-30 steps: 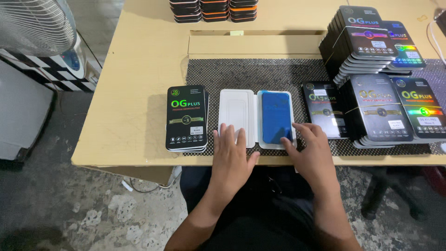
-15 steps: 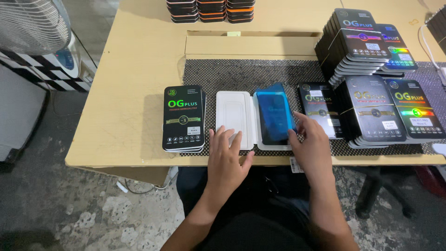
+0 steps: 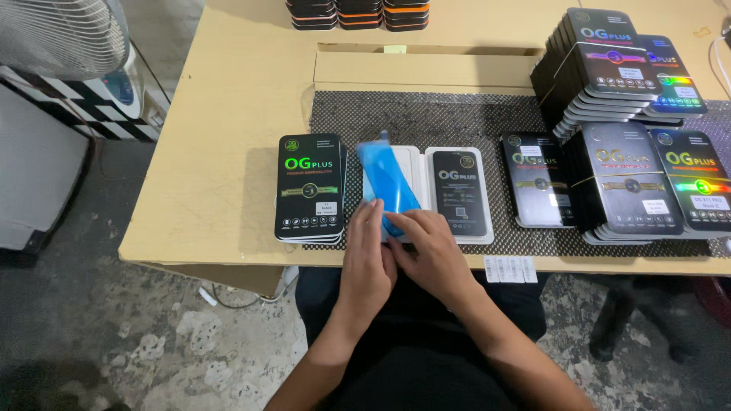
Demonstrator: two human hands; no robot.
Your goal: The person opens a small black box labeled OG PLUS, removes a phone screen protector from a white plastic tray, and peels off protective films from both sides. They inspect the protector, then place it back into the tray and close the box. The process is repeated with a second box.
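Over the open white tray (image 3: 415, 164) at the table's (image 3: 228, 152) near edge, you've got both your left hand (image 3: 368, 255) and right hand (image 3: 430, 247) pinched on the blue film (image 3: 387, 183), tilted up so it stays off the black card (image 3: 459, 190) beside it.

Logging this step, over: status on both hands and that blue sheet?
Left hand and right hand both pinch blue sheet, lifted and tilted over open white case. Black box stack close on left; nothing blocking.
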